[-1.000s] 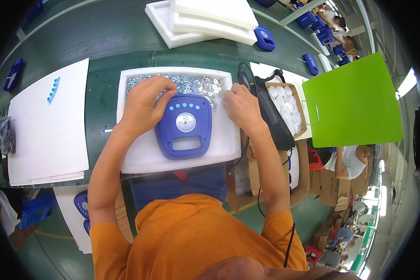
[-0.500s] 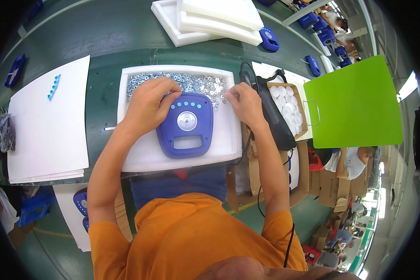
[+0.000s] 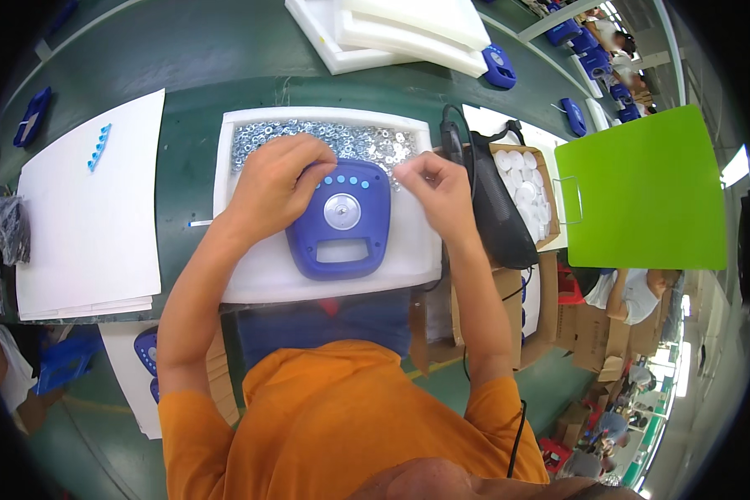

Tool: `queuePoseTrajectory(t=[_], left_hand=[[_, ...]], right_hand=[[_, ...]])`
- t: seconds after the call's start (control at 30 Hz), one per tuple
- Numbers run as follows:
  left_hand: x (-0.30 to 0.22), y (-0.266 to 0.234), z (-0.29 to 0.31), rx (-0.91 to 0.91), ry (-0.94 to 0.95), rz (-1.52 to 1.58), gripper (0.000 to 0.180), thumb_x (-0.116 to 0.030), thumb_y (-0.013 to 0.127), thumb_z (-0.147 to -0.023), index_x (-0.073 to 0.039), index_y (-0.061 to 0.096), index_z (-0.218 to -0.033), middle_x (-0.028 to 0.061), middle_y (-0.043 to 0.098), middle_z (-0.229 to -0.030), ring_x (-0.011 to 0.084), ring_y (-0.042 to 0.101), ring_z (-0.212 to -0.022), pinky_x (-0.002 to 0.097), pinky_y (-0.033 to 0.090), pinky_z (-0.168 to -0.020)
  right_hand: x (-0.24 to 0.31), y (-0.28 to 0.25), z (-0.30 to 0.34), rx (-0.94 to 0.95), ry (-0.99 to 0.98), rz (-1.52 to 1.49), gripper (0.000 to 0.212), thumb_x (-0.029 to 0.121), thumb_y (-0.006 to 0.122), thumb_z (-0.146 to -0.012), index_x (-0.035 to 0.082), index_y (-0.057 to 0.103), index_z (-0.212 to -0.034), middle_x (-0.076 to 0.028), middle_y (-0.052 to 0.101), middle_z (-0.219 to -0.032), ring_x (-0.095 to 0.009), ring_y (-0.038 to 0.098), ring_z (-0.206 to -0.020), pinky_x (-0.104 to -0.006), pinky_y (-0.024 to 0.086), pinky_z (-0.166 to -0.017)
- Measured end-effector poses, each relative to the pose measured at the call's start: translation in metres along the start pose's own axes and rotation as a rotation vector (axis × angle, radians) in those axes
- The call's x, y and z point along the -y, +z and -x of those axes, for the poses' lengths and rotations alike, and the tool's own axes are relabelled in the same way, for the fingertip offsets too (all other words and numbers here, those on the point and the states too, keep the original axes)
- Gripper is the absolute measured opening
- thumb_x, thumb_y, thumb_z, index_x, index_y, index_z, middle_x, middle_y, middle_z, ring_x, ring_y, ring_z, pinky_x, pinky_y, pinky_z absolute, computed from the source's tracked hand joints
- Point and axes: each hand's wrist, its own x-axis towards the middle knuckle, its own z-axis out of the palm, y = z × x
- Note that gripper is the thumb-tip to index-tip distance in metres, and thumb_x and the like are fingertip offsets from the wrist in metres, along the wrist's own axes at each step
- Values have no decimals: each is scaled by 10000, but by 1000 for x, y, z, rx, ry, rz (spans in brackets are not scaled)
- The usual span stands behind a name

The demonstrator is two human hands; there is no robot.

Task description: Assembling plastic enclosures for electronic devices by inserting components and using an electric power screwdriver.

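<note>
A blue plastic housing (image 3: 367, 242) with a row of light-blue buttons, a round silver disc and a rectangular handle opening lies on a white foam tray (image 3: 417, 242). My left hand (image 3: 279, 183) is closed at its upper left corner, thumb and fingers around the edge. Small metal nuts or washers (image 3: 342, 142) fill the back of the tray. Just right of the housing, over the edge of these pieces, my right hand (image 3: 440, 187) has thumb and fingertips pressed together. Whatever is between those fingertips is too small to make out.
Right of the tray are a black mesh case (image 3: 500, 200), a box of white round caps (image 3: 523, 187) and a green board (image 3: 646, 187). White sheets (image 3: 92, 217) bearing a light-blue button strip (image 3: 99, 147) lie left. White foam slabs (image 3: 408, 29) are stacked at the back.
My right hand has shifted slightly toward the housing, and its fingertips now point more to the left. My left hand stays at the housing's corner. The whole view has shifted a little.
</note>
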Motion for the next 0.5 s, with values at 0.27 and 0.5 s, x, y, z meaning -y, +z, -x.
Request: queuePoseTrajectory(t=[0.27, 0.5], left_hand=[[3, 2, 2, -8, 25, -9, 116, 17, 803, -968, -23, 766, -1071, 142, 808, -1066, 362, 776, -1013, 434, 601, -903], [-1, 3, 2, 19, 46, 1, 126, 12, 804, -967, -40, 766, -1075, 132, 808, -1076, 363, 775, -1023, 451, 603, -916]], right_hand=[[23, 58, 27, -47, -817, 654, 152, 102, 903, -894, 70, 754, -890, -72, 629, -880, -269, 663, -775, -398, 559, -657], [18, 51, 27, 88, -934, 715, 167, 103, 926, -853, 103, 782, -937, -28, 643, -886, -240, 647, -740, -390, 533, -600]])
